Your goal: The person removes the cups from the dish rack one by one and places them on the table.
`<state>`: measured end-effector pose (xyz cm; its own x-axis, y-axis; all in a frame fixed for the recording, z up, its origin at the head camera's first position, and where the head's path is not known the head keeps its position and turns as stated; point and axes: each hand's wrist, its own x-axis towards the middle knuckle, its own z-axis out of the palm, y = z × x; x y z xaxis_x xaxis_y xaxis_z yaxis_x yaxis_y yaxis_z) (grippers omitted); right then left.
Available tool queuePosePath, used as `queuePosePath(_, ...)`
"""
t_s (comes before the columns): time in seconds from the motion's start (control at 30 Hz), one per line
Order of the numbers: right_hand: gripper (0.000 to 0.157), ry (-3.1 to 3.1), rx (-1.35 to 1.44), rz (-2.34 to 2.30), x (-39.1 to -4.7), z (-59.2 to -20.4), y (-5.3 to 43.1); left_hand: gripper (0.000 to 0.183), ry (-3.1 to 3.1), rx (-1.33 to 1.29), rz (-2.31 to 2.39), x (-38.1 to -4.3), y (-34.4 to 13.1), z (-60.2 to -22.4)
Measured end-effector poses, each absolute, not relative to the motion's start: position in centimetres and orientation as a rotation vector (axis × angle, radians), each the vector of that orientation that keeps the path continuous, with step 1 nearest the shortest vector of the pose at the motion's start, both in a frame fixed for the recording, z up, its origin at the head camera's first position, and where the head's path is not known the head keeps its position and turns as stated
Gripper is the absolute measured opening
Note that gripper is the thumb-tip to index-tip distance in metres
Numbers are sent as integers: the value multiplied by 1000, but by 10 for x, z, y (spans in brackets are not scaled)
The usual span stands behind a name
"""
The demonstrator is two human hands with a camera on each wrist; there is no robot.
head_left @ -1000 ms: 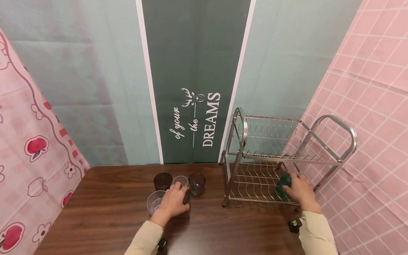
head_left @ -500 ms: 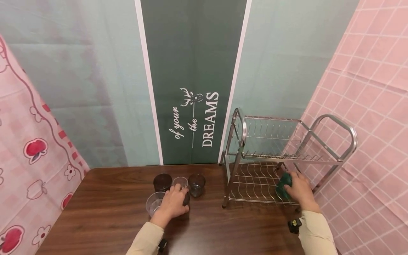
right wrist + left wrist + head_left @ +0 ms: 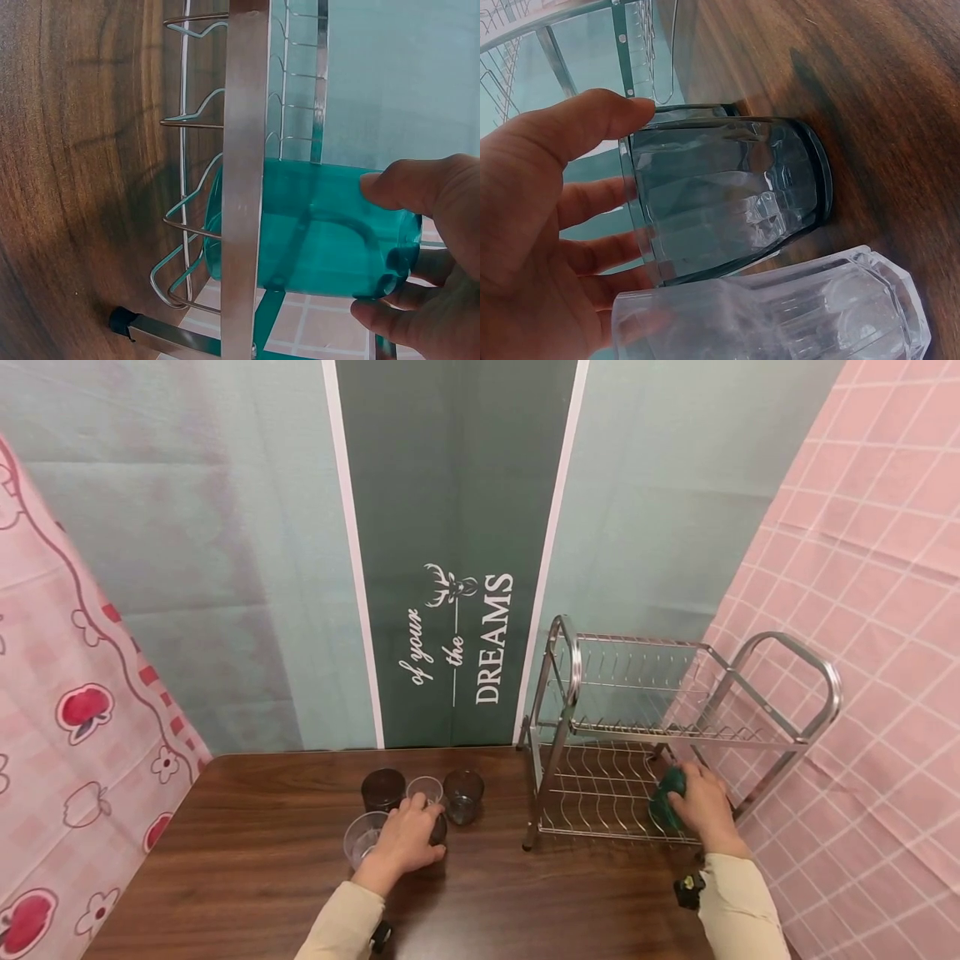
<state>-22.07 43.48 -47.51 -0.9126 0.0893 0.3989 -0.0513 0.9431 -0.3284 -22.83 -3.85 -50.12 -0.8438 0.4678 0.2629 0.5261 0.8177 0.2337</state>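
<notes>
My left hand [image 3: 407, 837] grips a smoky grey glass [image 3: 727, 199] by its rim, thumb on one side and fingers on the other. That glass stands upright on the wooden table, mostly covered by the hand in the head view. A clear faceted tumbler [image 3: 832, 315] is right beside it. My right hand [image 3: 708, 808] holds a green glass [image 3: 322, 225] at its upper end, thumb on the near side and fingertips opposite. The glass stands over the lower wires of a metal dish rack [image 3: 558, 768], partly behind a flat metal bar in the right wrist view.
Behind the left hand are a dark glass [image 3: 383, 789], a small clear glass [image 3: 425, 787] and another smoky glass [image 3: 463, 793]. The rack's upper tier [image 3: 645, 727] spans above the right hand. A pink gridded cloth [image 3: 862, 693] borders the right side.
My right forearm has shifted very slightly to the left, its hand still on the green glass. The left hand stays on the grey glass.
</notes>
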Motion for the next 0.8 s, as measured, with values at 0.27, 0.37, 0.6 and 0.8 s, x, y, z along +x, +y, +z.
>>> queuePosePath(0.27,46,-2689,-11,465,-219,-473,435,55,-2798,-784,-478,-225,-40,-494)
queuePosePath(0.37,46,-2670,16,462,-217,-468,435,55,-2779,-784,-482,-224,-41,-486)
queuePosePath(0.6,46,-2635,40,498,-216,-453,426,55,-2772,-746,-481,-224,-43,-472)
queuePosePath(0.8,48,-2615,57,485,-211,-451,414,53,-2773,-739,-505,-221,-44,-473)
